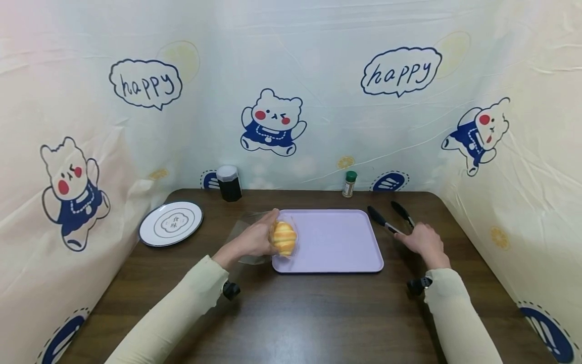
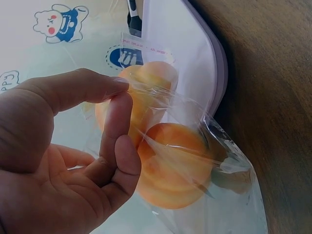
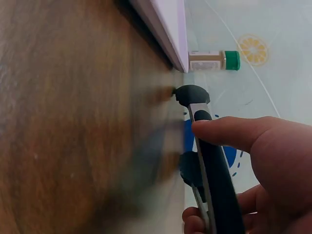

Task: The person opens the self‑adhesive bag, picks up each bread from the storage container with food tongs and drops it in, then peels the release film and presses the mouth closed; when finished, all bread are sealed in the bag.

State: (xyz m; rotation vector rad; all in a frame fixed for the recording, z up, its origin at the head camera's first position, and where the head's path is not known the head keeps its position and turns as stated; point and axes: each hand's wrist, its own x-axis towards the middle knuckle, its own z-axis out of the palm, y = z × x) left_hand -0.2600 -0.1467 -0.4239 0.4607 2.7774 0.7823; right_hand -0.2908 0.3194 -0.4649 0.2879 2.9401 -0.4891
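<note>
Thumb and fingers of my left hand (image 1: 256, 236) pinch a clear plastic bag (image 2: 229, 146), over the left end of a lilac tray (image 1: 336, 242). Inside the bag is a yellow-and-orange striped bun (image 1: 284, 238); the left wrist view shows a second rounded orange bun (image 2: 173, 165) beside the first. To the right of the tray, my right hand (image 1: 425, 242) grips a pair of tongs (image 3: 214, 170) with black tips and metal arms. Their tips point toward the back of the table and stand apart.
A white plate (image 1: 154, 222) with a dark rim lies at the back left. Along the back edge stand a dark jar (image 1: 230, 187) with a pale lid and a small green-capped spice bottle (image 1: 349, 184). Printed cloth (image 1: 327, 131) hangs around the wooden table (image 1: 291, 313).
</note>
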